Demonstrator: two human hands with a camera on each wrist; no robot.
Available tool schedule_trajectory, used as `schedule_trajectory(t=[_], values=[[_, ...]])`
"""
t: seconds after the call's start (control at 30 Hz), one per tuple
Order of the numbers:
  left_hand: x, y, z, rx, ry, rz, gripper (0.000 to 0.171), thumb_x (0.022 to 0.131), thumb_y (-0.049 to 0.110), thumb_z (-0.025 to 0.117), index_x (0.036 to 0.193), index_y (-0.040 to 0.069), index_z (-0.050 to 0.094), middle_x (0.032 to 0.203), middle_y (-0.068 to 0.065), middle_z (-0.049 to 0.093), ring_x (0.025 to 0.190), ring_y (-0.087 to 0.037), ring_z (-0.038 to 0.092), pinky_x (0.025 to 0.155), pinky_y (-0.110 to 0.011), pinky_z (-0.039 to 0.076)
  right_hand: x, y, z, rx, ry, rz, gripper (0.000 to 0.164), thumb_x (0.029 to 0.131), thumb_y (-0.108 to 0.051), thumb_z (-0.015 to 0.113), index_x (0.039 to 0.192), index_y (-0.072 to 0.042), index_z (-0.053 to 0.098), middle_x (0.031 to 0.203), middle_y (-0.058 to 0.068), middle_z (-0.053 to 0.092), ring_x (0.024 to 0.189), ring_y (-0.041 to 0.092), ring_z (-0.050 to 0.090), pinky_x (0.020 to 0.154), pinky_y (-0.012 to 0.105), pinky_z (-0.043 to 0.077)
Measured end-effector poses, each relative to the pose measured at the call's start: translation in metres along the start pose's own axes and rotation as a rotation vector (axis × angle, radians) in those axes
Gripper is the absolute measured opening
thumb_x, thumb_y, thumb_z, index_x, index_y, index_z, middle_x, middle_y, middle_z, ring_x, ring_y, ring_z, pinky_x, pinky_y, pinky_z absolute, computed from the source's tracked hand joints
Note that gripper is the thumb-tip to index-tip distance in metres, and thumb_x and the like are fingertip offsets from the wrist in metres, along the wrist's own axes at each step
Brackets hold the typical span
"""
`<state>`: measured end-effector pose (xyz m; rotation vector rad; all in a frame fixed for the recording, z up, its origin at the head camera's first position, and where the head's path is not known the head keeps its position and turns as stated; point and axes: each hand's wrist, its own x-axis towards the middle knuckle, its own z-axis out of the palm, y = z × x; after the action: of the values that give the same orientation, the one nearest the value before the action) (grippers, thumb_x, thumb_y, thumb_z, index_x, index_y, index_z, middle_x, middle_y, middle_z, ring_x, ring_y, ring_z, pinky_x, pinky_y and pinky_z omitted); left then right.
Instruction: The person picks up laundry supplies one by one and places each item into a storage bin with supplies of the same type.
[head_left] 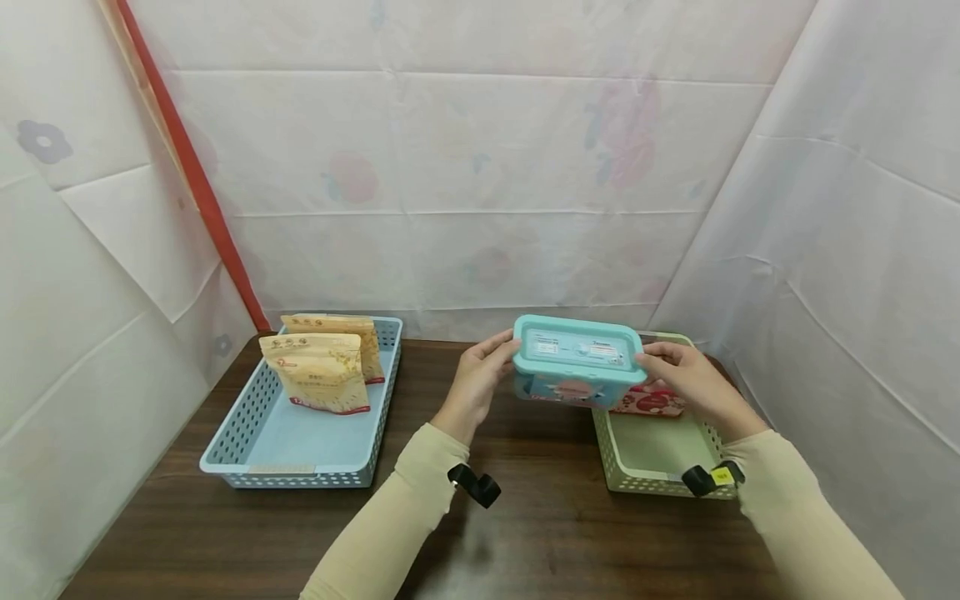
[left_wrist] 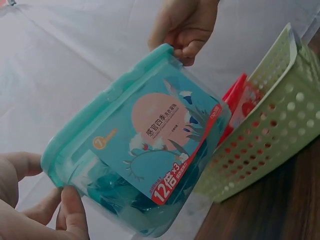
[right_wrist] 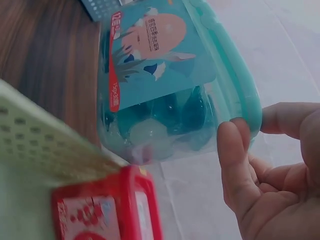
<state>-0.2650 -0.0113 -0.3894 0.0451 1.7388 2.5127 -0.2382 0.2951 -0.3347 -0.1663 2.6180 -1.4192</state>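
A clear tub of laundry pods with a turquoise lid is held up between both hands, above the table and partly over the green basket's left side. The left hand pinches the lid's left end, thumb and fingers on the rim. At the opposite end the right hand pinches the lid's rim likewise. The left wrist view shows the tub's blue label and the teal pods within. Below the tub, a red box stands in the green basket, partly hidden by tub and hand.
A blue basket sits on the left of the dark wooden table. Two yellow pouches stand in it, one pouch before the other. White printed sheets enclose the back and sides.
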Motion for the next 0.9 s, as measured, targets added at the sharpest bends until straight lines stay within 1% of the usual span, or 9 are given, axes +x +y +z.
schedule_trajectory(t=[0.13,0.27,0.37,0.43,0.47,0.6,0.77,0.9], values=[[-0.004,-0.003,0.011,-0.006,-0.048,-0.014,0.044,0.097,0.019,0.068,0.137,0.002,0.06,0.129,-0.011,0.063,0.1,-0.016,0.066,0.1,-0.037,0.049,-0.011,0.005,-0.01,-0.046,0.025,0.026,0.067,0.103,-0.046,0.054,0.144,0.005,0.044,0.103,0.014,0.064,0.087,0.024,0.062,0.055,0.037,0.054],[-0.008,-0.003,0.024,-0.013,-0.095,-0.025,0.044,0.098,0.019,0.067,0.138,0.003,0.06,0.132,-0.01,0.062,0.104,-0.016,0.065,0.101,-0.039,0.049,-0.022,0.011,-0.019,-0.009,0.047,0.012,0.066,0.104,-0.041,0.054,0.144,0.01,0.041,0.107,0.014,0.063,0.083,0.021,0.064,0.063,0.036,0.058],[-0.01,-0.003,0.033,-0.018,-0.125,-0.021,0.044,0.098,0.019,0.067,0.138,0.003,0.06,0.133,-0.01,0.061,0.107,-0.017,0.065,0.102,-0.04,0.048,-0.029,0.013,-0.026,0.009,0.064,0.006,0.064,0.105,-0.038,0.054,0.142,0.012,0.04,0.109,0.011,0.062,0.083,0.019,0.065,0.07,0.033,0.058],[-0.012,-0.003,0.039,-0.018,-0.144,-0.02,0.043,0.098,0.019,0.067,0.137,0.003,0.06,0.133,-0.01,0.061,0.109,-0.018,0.065,0.101,-0.039,0.049,-0.034,0.015,-0.032,-0.013,0.081,0.003,0.064,0.105,-0.038,0.053,0.142,0.013,0.041,0.108,0.008,0.063,0.083,0.018,0.067,0.073,0.029,0.056],[-0.012,-0.003,0.042,-0.022,-0.153,-0.022,0.043,0.098,0.019,0.067,0.137,0.003,0.06,0.133,-0.01,0.061,0.109,-0.019,0.065,0.1,-0.038,0.05,-0.037,0.015,-0.035,-0.031,0.089,-0.004,0.064,0.105,-0.038,0.052,0.141,0.013,0.042,0.108,0.006,0.064,0.084,0.017,0.067,0.074,0.027,0.055],[-0.015,-0.005,0.054,-0.031,-0.186,-0.039,0.041,0.098,0.016,0.067,0.137,0.003,0.06,0.131,-0.008,0.062,0.109,-0.02,0.065,0.096,-0.034,0.052,-0.046,0.02,-0.044,-0.056,0.12,0.023,0.065,0.105,-0.041,0.052,0.141,0.013,0.042,0.104,-0.001,0.065,0.083,0.015,0.067,0.075,0.021,0.053],[-0.018,-0.008,0.065,-0.055,-0.21,-0.059,0.04,0.097,0.012,0.067,0.136,0.002,0.061,0.126,-0.008,0.064,0.107,-0.017,0.066,0.094,-0.033,0.053,-0.057,0.028,-0.05,0.0,0.14,0.045,0.065,0.105,-0.039,0.051,0.142,0.014,0.04,0.1,-0.009,0.065,0.083,0.014,0.066,0.076,0.02,0.051],[-0.021,-0.01,0.073,-0.062,-0.232,-0.072,0.04,0.097,0.012,0.068,0.136,0.003,0.061,0.123,-0.007,0.065,0.106,-0.017,0.066,0.094,-0.033,0.053,-0.063,0.035,-0.053,0.023,0.152,0.043,0.062,0.106,-0.036,0.051,0.14,0.015,0.041,0.097,-0.009,0.066,0.083,0.012,0.064,0.075,0.021,0.052]])
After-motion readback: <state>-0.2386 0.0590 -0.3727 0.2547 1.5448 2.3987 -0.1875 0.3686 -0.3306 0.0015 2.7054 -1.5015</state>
